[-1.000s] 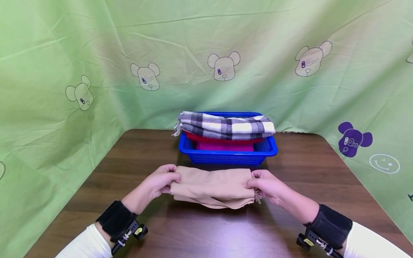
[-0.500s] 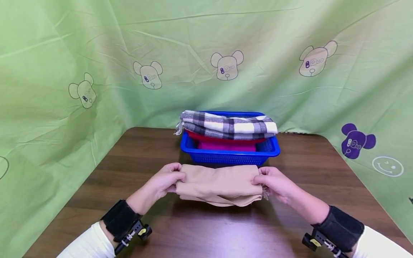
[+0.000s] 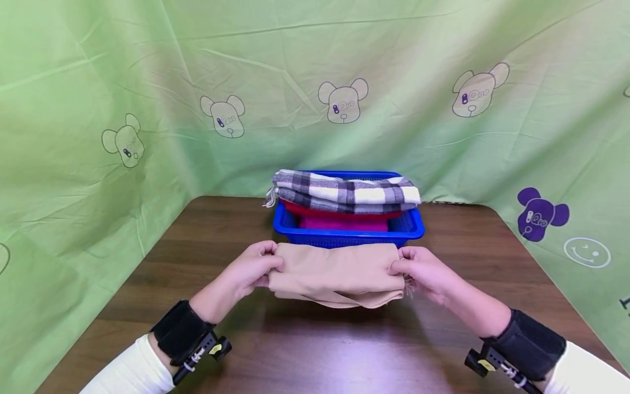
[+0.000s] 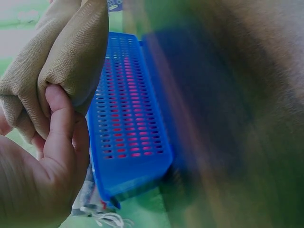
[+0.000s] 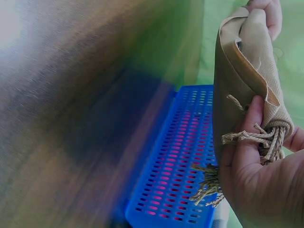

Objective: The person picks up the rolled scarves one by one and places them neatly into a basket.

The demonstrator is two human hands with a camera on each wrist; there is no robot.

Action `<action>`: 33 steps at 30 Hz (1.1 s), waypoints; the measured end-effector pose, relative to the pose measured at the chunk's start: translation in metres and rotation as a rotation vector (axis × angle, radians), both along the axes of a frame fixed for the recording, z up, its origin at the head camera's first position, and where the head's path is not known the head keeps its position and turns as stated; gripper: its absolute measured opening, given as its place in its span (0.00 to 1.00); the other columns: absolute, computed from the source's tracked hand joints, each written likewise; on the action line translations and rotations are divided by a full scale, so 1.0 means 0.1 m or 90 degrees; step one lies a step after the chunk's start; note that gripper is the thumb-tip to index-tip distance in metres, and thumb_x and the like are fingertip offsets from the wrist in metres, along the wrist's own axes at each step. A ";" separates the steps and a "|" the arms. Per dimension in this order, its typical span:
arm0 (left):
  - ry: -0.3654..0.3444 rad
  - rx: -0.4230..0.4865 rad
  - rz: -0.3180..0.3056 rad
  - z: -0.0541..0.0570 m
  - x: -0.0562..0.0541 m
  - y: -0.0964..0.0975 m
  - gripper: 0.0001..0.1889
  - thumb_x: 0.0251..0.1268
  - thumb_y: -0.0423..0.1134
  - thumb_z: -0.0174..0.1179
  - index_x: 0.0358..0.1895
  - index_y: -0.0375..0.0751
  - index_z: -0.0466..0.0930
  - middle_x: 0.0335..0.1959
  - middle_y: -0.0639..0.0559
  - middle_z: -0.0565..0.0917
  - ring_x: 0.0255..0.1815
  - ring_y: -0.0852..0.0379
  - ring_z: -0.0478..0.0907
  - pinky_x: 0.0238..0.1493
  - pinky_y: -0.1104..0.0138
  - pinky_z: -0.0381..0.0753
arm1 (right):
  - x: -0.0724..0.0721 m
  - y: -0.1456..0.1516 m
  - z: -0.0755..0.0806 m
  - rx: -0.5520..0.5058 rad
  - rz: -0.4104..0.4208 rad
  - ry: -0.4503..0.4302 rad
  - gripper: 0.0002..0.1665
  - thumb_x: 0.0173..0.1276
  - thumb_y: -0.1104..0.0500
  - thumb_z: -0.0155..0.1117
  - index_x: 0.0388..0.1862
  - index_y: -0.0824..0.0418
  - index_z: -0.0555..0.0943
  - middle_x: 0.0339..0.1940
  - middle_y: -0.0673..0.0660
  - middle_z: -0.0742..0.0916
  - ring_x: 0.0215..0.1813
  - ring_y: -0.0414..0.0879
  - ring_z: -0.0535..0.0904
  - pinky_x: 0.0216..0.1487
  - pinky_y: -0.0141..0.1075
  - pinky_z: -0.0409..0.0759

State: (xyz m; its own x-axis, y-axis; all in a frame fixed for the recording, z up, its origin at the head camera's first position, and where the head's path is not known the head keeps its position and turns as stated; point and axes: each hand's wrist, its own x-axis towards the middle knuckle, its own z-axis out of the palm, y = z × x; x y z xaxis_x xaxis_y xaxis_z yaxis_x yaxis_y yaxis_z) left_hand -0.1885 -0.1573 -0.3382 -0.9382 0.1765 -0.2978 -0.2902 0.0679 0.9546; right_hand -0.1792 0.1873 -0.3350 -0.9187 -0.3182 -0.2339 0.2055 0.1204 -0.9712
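A folded beige scarf [image 3: 337, 271] with fringe at its right end is held up over the table, just in front of the blue basket [image 3: 344, 239]. My left hand [image 3: 251, 268] pinches its left end, thumb on top and fingers beneath. At the fringed end, my right hand [image 3: 427, 273] grips it the same way; the right wrist view shows the tassels [image 5: 270, 142] hanging around those fingers. Inside the basket lie a pink folded cloth [image 3: 343, 222], a red one [image 3: 339, 212] above it, and a black-and-white checked scarf [image 3: 346, 192] on top.
The basket stands at the far side of a dark wooden table [image 3: 206, 230]. A green curtain [image 3: 275, 65] with bear-head prints surrounds the table at the back and sides. Fringe [image 3: 270, 197] of the checked scarf hangs over the basket's left rim.
Both hands have carried the beige scarf forward and slightly right, closer to the basket; it now overlaps the basket's front wall in the head view. The basket and its contents stay put.
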 end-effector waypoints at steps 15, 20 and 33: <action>0.059 -0.002 -0.005 0.24 -0.12 -0.01 0.10 0.47 0.25 0.58 0.30 0.41 0.70 0.23 0.52 0.69 0.17 0.60 0.65 0.15 0.72 0.65 | -0.13 0.00 0.25 0.016 -0.025 0.030 0.08 0.59 0.68 0.61 0.37 0.66 0.73 0.24 0.52 0.83 0.26 0.41 0.79 0.27 0.31 0.78; 0.078 -0.007 -0.003 0.32 -0.17 0.00 0.10 0.48 0.25 0.59 0.31 0.41 0.69 0.25 0.51 0.69 0.18 0.60 0.65 0.16 0.72 0.65 | -0.18 -0.01 0.34 0.026 -0.033 0.051 0.07 0.59 0.68 0.62 0.35 0.64 0.73 0.23 0.51 0.82 0.25 0.40 0.78 0.25 0.30 0.76; 0.139 -0.013 0.003 0.46 -0.41 0.00 0.10 0.48 0.23 0.57 0.32 0.39 0.69 0.29 0.51 0.70 0.22 0.60 0.68 0.18 0.71 0.70 | -0.37 -0.03 0.53 0.053 -0.058 0.097 0.07 0.58 0.70 0.60 0.34 0.65 0.72 0.23 0.50 0.81 0.26 0.39 0.78 0.28 0.29 0.77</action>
